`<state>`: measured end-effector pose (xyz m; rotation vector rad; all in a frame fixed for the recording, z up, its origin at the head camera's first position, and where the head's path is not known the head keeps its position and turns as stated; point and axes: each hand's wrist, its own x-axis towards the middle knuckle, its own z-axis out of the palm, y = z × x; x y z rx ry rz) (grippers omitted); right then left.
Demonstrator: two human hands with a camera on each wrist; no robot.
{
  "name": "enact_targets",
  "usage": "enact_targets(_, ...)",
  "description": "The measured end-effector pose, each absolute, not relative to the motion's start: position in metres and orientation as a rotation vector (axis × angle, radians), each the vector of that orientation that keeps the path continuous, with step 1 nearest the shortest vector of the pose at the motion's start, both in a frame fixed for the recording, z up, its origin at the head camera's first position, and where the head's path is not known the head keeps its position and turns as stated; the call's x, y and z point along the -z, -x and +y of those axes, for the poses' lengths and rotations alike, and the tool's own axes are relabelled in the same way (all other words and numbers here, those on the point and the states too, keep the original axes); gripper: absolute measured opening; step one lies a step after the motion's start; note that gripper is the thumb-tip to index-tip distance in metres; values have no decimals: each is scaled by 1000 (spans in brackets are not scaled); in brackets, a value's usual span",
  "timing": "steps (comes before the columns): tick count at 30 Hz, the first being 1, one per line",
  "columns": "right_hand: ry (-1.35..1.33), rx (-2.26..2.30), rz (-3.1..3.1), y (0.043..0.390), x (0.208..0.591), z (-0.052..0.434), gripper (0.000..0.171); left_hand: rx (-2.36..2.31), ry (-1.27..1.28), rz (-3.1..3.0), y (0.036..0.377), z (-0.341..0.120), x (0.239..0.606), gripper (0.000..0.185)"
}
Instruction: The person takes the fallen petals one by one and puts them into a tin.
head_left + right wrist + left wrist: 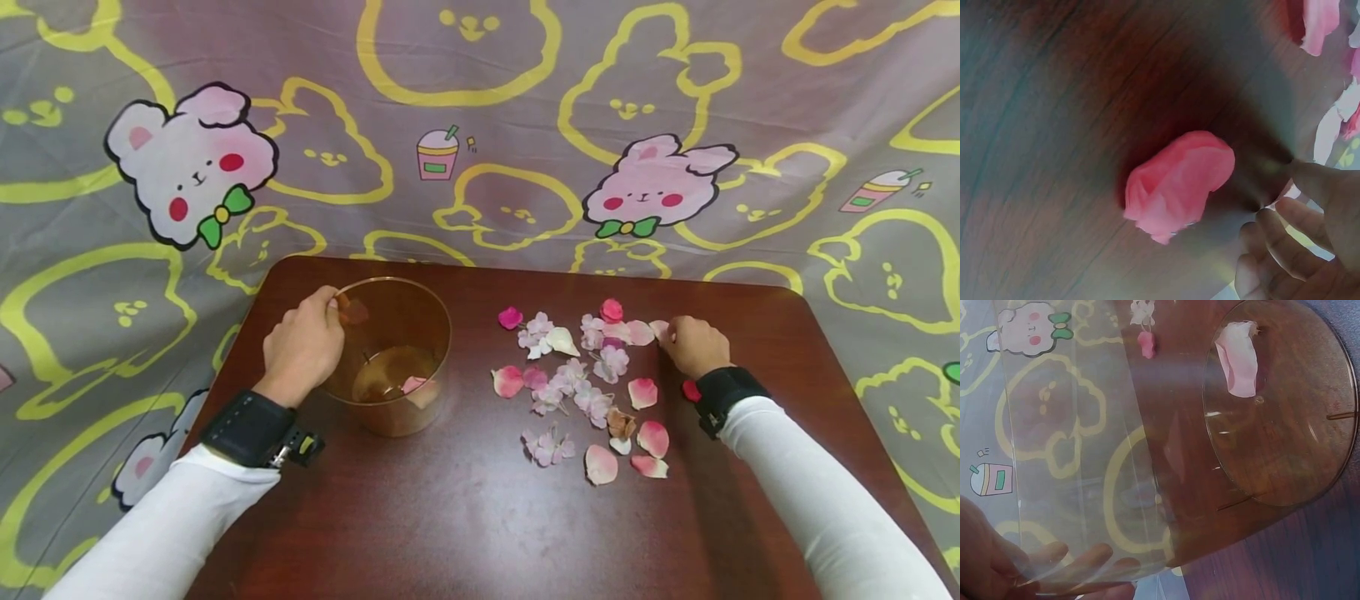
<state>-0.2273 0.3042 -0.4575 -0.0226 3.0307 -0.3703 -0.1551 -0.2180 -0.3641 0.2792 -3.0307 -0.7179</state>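
My left hand (303,346) grips the rim of a see-through amber bucket (401,422) on the left of the table, its fingers visible through the wall in the left wrist view. A pink-and-white petal (1239,362) lies on the bucket's bottom. At the right, my right hand (697,346) is low over the table, thumb and forefinger pinching the end of a pale petal (659,331). Close to that hand, a curled coral-red petal (1179,184) lies on the wood. Loose petals and pale pink blossoms (567,377) are scattered between hand and bucket.
The brown wooden table (465,517) has rounded far corners. Behind it hangs a grey cloth (517,133) with yellow outlines and cartoon bunnies. A dried brown petal (621,423) lies among the pink ones.
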Motion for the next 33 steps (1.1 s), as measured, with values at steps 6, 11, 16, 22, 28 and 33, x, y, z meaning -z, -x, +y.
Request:
enact_targets(6,30,364,3049,228,460,303,21,707,-275,-3025,154,-219,364,40)
enact_targets(11,8,350,3046,228,461,301,24,711,-268,-3022,155,-218,364,40)
enact_targets(16,-12,344,3027,227,462,300,26,708,-262,-3025,156,-218,365,40)
enact_targets(22,4,335,3041,227,465,300,30,709,-268,-3033,155,-218,364,40)
enact_targets(28,31,355,3098,224,466,300,29,708,-265,-3032,155,-219,364,40)
enact_targets(33,18,411,3126,225,464,298,27,705,-268,-3030,155,-219,364,39)
